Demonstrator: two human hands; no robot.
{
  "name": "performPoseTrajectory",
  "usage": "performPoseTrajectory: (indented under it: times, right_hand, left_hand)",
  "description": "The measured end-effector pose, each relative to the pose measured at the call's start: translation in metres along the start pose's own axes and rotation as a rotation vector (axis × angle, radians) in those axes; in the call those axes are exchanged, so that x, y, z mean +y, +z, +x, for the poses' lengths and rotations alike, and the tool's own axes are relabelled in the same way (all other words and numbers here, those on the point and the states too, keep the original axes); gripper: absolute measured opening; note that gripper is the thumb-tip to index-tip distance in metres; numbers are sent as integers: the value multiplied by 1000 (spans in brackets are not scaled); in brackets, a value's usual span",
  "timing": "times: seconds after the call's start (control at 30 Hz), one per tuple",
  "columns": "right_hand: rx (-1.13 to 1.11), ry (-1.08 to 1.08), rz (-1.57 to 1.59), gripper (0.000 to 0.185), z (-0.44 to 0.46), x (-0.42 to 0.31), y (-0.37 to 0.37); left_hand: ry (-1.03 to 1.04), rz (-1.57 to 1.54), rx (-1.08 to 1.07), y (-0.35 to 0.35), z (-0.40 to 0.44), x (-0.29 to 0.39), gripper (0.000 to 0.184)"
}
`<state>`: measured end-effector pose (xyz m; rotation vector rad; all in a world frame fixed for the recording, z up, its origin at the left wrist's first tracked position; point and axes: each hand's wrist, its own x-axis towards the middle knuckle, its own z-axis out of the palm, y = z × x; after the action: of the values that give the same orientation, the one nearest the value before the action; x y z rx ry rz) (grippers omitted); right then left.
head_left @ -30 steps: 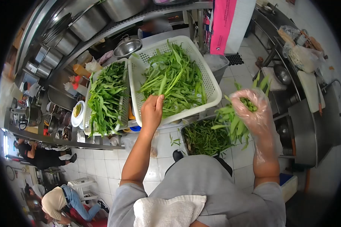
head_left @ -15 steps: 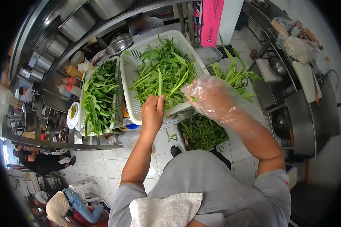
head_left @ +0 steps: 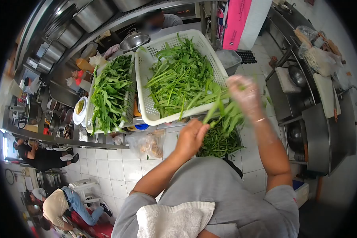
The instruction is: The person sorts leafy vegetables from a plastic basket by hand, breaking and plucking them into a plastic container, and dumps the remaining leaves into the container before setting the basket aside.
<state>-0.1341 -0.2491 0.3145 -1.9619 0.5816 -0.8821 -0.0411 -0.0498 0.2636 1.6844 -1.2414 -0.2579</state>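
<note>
My left hand (head_left: pixel 192 137) is closed around stems of long-leafed greens (head_left: pixel 234 119) that look like water spinach. The leaves fan out to the right, below the basket's corner. My right hand (head_left: pixel 244 93), in a clear plastic glove, is raised beside that corner. Motion blurs it, but its fingers look curled, with bits of green at them. A white perforated basket (head_left: pixel 142 95) in front of me holds a loose heap of picked greens (head_left: pixel 182 75). Under my hands, a floor container holds more cut stems and leaves (head_left: pixel 220 141).
Left of the large basket stands a narrower basket (head_left: pixel 129 113) of long leaves. A metal colander (head_left: pixel 135 41) sits behind. A plastic bag (head_left: pixel 146 142) lies under the shelf. Steel counters (head_left: pixel 329 131) line the right. Other people are at the far left and behind the shelf.
My left hand has moved right and down, away from the basket's front rim. My right hand has risen and moved right. The leafy bunch now hangs between my hands. The view has shifted slightly.
</note>
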Motion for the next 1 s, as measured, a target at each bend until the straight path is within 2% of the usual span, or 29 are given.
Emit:
performPoseTrajectory:
  times: [0.03, 0.07, 0.1, 0.13, 0.2, 0.3, 0.33, 0.4, 0.47, 0.5, 0.57, 0.6, 0.63, 0.67, 0.7, 0.73, 0.77, 0.8, 0.83, 0.9, 0.93, 0.97, 1.0]
  right_hand:
    - [132, -12, -158, 13, 7, 1, -19]
    - [160, 47, -50, 13, 8, -14, -37]
    - [181, 12, -12, 13, 5, -10, -52]
    - [205, -25, 26, 13, 3, -6, -65]
    - [177, -21, -41, 14, -8, -9, -82]
    - [171, -60, -188, 14, -32, -6, -94]
    - [190, 6, -106, 14, -40, -4, -96]
    - [152, 94, -39, 15, -53, -8, -103]
    - [175, 124, -36, 16, -64, -16, -106]
    - [199, 150, -33, 17, -68, -18, -107]
    - [210, 143, -19, 18, -74, -6, -109]
    - [193, 98, 16, 17, -77, 0, -109]
    - [176, 55, 51, 17, -79, 4, -109]
    - [148, 142, 168, 13, -81, 1, -107]
    - [161, 143, 169, 13, -81, 1, -104]
    - [120, 204, 249, 11, -80, 1, -101]
    - [76, 266, 328, 9, -79, -1, -98]
    - [43, 239, 360, 8, -77, -8, -93]
    - [53, 239, 354, 8, -72, -17, -87]
    - [65, -191, -163, 12, -58, -37, -73]
    - [55, -270, -258, 12, -50, -46, -65]
    - [42, -352, -352, 11, -42, -54, -57]
    - [43, -350, -358, 11, -37, -56, -49]
  left_hand:
    - [-4, 1, 6, 8, -6, -3, 21]
    - [17, 17, -83, 18, -14, -11, 17]
    - [34, 33, -176, 27, -21, -18, 15]
    - [29, 34, -178, 37, -26, -22, 15]
    - [193, 203, -96, 53, -29, -26, 18]
    - [258, 72, -162, 31, -4, -9, 22]
    - [181, 105, -179, 16, 5, -2, 21]
    - [30, 193, -1, -21, 31, 13, 17]
    - [-9, 460, 134, -46, 53, 0, 20]
    - [-7, 461, 131, -53, 54, -5, 20]
    - [-10, 851, -92, -58, 54, -22, 19]
    - [-85, 815, -191, -58, 49, -33, 22]
    - [-76, 819, -196, -57, 46, -42, 22]
    - [-64, 656, -148, -57, 44, -49, 20]
    - [-50, 491, -102, -56, 44, -49, 19]
    - [-37, 491, -106, -55, 43, -47, 19]
    - [-81, 400, -22, -54, 40, -41, 15]
    - [-126, 307, 61, -54, 39, -34, 12]
    - [-118, 301, 55, -54, 39, -23, 12]
    - [-63, 244, 77, -54, 40, -2, 10]
    - [28, 279, 56, -55, 39, 0, 9]
    - [29, 273, 52, -53, 38, 3, 9]
    - [83, 266, 32, -52, 36, 7, 9]
